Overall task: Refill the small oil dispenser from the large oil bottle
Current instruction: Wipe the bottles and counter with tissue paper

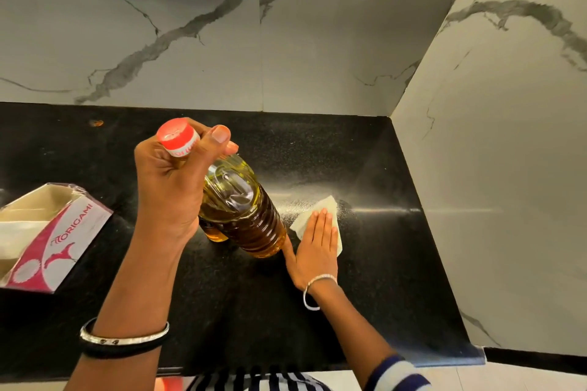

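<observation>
Left forearm, nearest the lens, rises from the bottom edge with a silver bangle point(127, 339) and a black band at the wrist. The left hand point(171, 181) is clenched round the red cap point(178, 136) of the large oil bottle point(244, 216). Its fingers wrap the cap and neck, the thumb lies across the far side, and the wrist is bent with the palm turned towards the right.

The bottle hangs below and to the right of this hand, holding amber oil, with its base low by the black surface point(365, 295). Whether the base rests there cannot be told. A small yellow form shows under the heel of the left hand, against the bottle. It cannot be told whether this is part of the bottle or a separate vessel.

The right hand point(317, 247) is released and flat, palm down, fingers straight and together, pressing a white paper napkin point(327, 205) onto the surface. The napkin's far corner projects beyond the fingertips. The thumb is spread towards the bottle's base, just beside it. The right forearm runs back to a striped sleeve point(397, 371), with a thin silver bracelet point(313, 289) at the wrist.

To the left of the left hand, well apart, lies an open pink and white tissue box point(63, 232) marked ORIGAMI. Beyond both hands stands a marble-patterned wall point(317, 57).
</observation>
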